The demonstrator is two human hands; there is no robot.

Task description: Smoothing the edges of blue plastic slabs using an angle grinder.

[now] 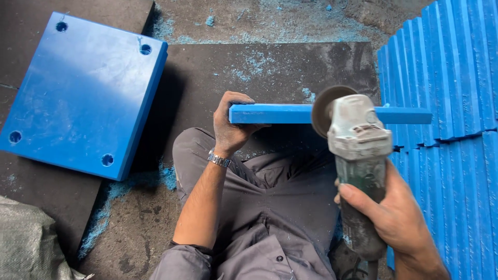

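- Right hand [399, 218] is wrapped tight around the angle grinder [358, 155], close to the lap.
- Left hand [231, 124] clamps the blue slab [280, 113] by its end, edge up, disc [322, 110] touching it.
- Risk: a snagging disc could kick toward the knees, with only one hand steadying that slab.
- Beyond, blue dust [254, 62] litters the floor.

Slab [83, 93] left; plate [280, 113] centre; stacked plates [451, 78] right; grinder [358, 155] at plate edge.
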